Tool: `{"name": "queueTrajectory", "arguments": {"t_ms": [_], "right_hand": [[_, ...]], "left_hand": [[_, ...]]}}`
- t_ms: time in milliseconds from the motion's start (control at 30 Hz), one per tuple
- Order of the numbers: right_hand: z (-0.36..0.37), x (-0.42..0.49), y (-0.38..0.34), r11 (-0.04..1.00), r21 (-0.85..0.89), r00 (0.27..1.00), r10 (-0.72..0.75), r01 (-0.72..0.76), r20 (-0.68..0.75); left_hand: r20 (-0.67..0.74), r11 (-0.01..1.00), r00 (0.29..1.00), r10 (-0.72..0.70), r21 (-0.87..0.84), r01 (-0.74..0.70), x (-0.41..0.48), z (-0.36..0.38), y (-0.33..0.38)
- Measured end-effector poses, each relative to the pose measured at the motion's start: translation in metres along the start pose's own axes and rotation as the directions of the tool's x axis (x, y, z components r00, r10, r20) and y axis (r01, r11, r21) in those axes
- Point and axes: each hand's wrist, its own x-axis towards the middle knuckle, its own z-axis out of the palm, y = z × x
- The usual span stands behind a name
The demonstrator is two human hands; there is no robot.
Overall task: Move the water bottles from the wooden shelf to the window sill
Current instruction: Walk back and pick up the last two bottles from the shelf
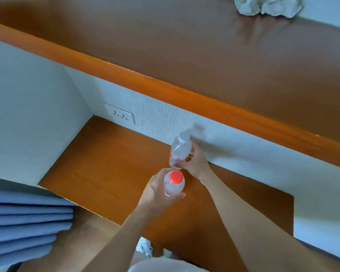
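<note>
A clear water bottle with a white cap [180, 150] stands on the low wooden shelf [106, 163], close to the white wall. My right hand [194, 163] grips its lower body from the right. Just in front of it is a second clear bottle with a red cap [174, 183]. My left hand [157, 193] wraps around this one from the left, thumb under its near side. The wide wooden sill [204, 55] runs diagonally above the shelf.
A crumpled white cloth or paper [267, 5] lies at the far right end of the upper wooden sill. A wall socket [119, 115] sits above the shelf's back left corner. Blue curtain folds [28, 218] hang at the lower left. A white shoe [144, 247] shows below the shelf.
</note>
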Motion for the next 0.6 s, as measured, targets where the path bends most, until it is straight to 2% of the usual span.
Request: {"name": "queueTrajectory", "arguments": {"t_ms": [133,300,433,600], "right_hand": [[0.014,0.008,0.007,0.998,0.032,0.999,-0.048,0.048,-0.012],[0.031,0.008,0.006,0.996,0.079,0.997,-0.030,0.036,-0.070],[0.037,0.001,-0.003,0.992,0.117,0.994,-0.043,0.054,-0.096],[0.028,-0.023,-0.034,0.962,0.249,0.980,-0.063,0.110,-0.190]], "left_hand": [[-0.114,0.996,0.992,-0.056,-0.071,0.048,-0.006,-0.014,0.001],[-0.253,0.979,0.958,-0.133,-0.186,0.086,-0.011,-0.039,-0.004],[-0.285,0.960,0.947,-0.150,-0.271,0.070,-0.017,-0.064,-0.003],[-0.323,0.945,0.938,-0.123,-0.327,0.012,-0.027,-0.092,0.010]]}}
